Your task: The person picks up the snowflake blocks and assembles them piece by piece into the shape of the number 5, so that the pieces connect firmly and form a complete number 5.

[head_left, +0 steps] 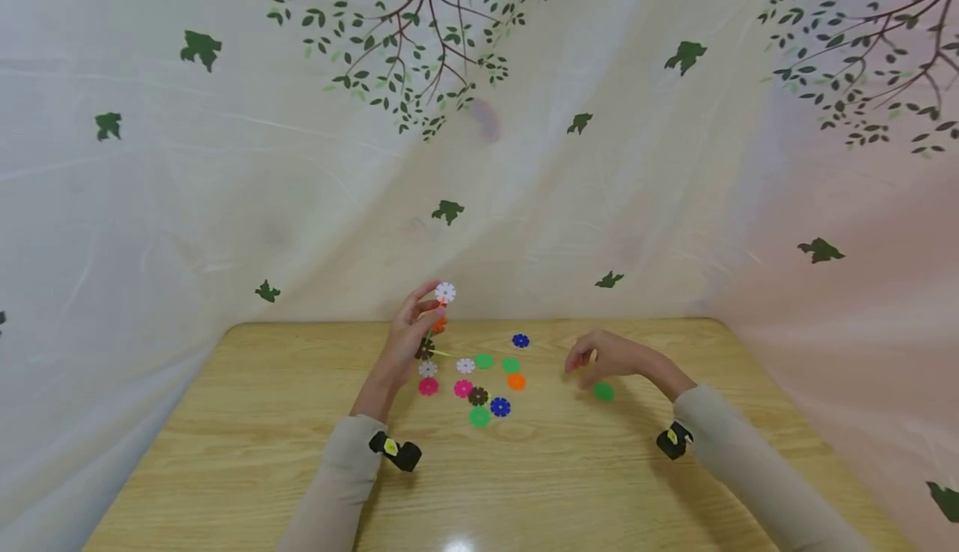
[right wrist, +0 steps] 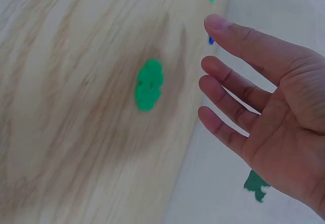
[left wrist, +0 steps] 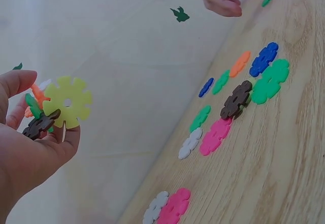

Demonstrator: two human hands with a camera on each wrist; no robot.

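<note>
The person's left hand (head_left: pixel 408 335) is up near the far edge of the tabletop (head_left: pixel 285 452), left of the middle, with its thumb and fingers pinching a joined piece (head_left: pixel 439 324) made of notched plastic discs. The piece stands roughly upright, its long axis leaning a little so that the top tips to the person's right. A white disc (head_left: pixel 445 292) crowns it, flat face turned back toward the person; orange comes below, then green, with a dark brown disc (head_left: pixel 424 350) at the low end. Down there a yellow disc (left wrist: pixel 80 99) sticks out sideways to the right, edge-on from the person's side and full-faced from the left wrist.

The right hand (head_left: pixel 613 355) holds nothing; its fingers are loosely bent and spread a little, hovering just beside a lone green disc (head_left: pixel 603 391) lying flat. Between the hands lies a scatter of loose discs (head_left: pixel 500 406) in blue, green, orange, white, pink and brown. Behind everything hangs a pale cloth (head_left: pixel 524 227) printed with leafy branches.
</note>
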